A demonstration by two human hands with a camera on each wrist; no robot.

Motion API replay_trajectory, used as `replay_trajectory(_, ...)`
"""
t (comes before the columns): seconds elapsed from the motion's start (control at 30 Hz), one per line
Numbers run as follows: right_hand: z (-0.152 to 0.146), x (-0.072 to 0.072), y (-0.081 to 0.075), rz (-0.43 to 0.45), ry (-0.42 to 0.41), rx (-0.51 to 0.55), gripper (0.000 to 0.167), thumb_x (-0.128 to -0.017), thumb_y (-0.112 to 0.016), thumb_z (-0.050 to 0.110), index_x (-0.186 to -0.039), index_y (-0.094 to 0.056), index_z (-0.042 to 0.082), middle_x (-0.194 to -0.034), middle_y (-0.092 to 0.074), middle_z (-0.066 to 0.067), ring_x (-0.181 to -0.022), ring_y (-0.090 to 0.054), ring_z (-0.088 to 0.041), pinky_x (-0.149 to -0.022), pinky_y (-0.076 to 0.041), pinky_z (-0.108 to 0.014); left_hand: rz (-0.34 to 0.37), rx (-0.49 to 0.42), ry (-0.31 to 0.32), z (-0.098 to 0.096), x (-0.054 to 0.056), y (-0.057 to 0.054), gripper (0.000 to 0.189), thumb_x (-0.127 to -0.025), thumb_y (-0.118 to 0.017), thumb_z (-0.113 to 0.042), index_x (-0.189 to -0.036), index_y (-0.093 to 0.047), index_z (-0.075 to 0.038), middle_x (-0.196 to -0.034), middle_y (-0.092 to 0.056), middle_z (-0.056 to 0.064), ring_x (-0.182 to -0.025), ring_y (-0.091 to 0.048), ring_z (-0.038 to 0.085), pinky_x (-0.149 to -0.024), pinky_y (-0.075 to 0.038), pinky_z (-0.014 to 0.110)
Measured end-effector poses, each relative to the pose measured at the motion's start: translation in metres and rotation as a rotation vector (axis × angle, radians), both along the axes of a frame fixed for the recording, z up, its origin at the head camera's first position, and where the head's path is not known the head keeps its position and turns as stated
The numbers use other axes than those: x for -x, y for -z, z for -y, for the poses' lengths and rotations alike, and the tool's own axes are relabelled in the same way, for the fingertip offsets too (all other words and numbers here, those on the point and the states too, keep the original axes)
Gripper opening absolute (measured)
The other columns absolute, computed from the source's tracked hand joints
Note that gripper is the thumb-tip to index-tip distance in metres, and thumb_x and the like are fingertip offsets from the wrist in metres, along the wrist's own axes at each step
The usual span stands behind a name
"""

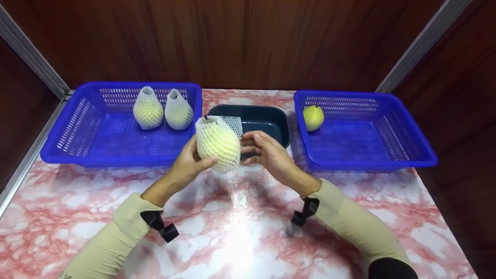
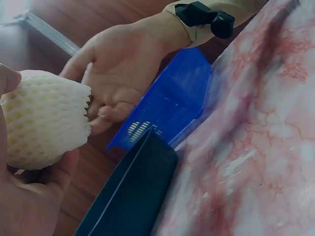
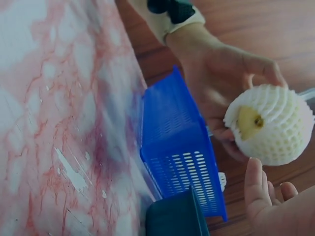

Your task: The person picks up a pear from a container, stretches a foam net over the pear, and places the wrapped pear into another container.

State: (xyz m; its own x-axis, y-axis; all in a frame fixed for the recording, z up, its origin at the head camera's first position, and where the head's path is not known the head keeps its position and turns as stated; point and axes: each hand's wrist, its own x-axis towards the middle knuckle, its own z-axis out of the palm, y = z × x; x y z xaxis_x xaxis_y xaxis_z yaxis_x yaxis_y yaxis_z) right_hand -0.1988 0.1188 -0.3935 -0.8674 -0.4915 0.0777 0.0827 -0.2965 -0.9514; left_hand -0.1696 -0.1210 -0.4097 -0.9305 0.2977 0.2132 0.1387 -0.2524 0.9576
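Note:
My left hand (image 1: 188, 162) grips a yellow-green pear (image 1: 220, 145) wrapped in a white foam net, holding it above the table in front of the dark green tray (image 1: 277, 112). Its stem end points up and away. The right wrist view shows the net's lower end open around the pear's bare base (image 3: 251, 122). Beside the pear, my right hand (image 1: 269, 153) has its fingers loosely bent and holds nothing; in the right wrist view its fingertips (image 3: 254, 169) are just short of the net. Inside the tray lies a white foam net (image 1: 232, 123).
A blue basket (image 1: 120, 162) at the left holds two netted pears (image 1: 148, 112), both standing upright. In the right blue basket (image 1: 368, 163) a bare pear (image 1: 313, 117) rests by the left wall. Wooden panels (image 1: 248, 42) enclose the red-and-white marbled table (image 1: 201, 240).

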Motion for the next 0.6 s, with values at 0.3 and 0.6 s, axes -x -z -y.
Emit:
replay_trajectory(0.3, 0.027, 0.005, 0.003, 0.070, -0.021, -0.174, 0.021, -0.108, -0.044, 0.015, -0.119, -0.053, 0.000, -0.094, -0.071, -0.005, -0.081, -0.068, -0.014, -0.062, -0.054, -0.025, -0.001, 0.031, -0.092, 0.028, 0.000, -0.022, 0.091, -0.082, -0.068, -0.009, -0.157, -0.020, 0.004, -0.136, -0.053, 0.026, -0.114, -0.063, 0.022, -0.100, -0.054, 0.034)
replay_trajectory(0.6, 0.056, 0.008, 0.003, 0.093, -0.157, -0.400, 0.034, -0.108, -0.049, 0.025, -0.127, -0.052, -0.004, -0.092, -0.070, -0.006, -0.078, -0.067, -0.015, -0.061, -0.052, -0.024, -0.039, 0.085, -0.210, 0.060, 0.008, -0.056, 0.074, -0.088, -0.064, -0.006, -0.153, -0.031, 0.002, -0.129, -0.059, 0.016, -0.114, -0.062, 0.020, -0.101, -0.052, 0.028)
